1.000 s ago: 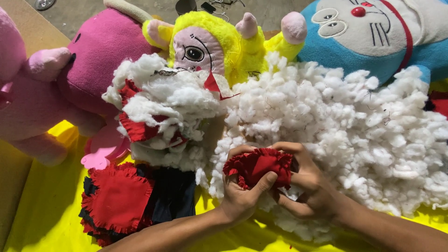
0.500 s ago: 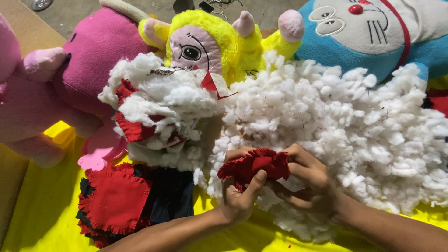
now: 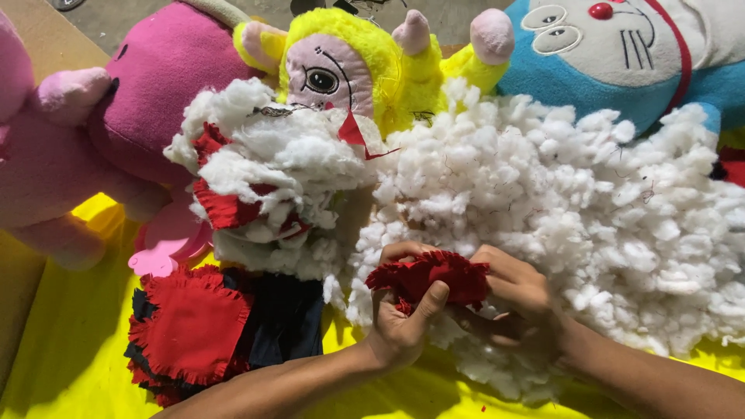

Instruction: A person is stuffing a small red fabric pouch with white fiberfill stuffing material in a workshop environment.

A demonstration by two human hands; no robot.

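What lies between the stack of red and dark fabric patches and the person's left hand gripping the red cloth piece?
In the head view, yellow sheet and loose white stuffing lie between them.

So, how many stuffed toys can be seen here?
3: a pink toy at upper left, a yellow toy at top centre, a blue toy at upper right. The white stuffing may hide others.

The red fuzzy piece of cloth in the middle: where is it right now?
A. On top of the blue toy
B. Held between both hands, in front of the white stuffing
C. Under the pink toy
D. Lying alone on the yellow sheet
B: the red frayed cloth sits gripped between the left hand and right hand, against the heap of white stuffing.
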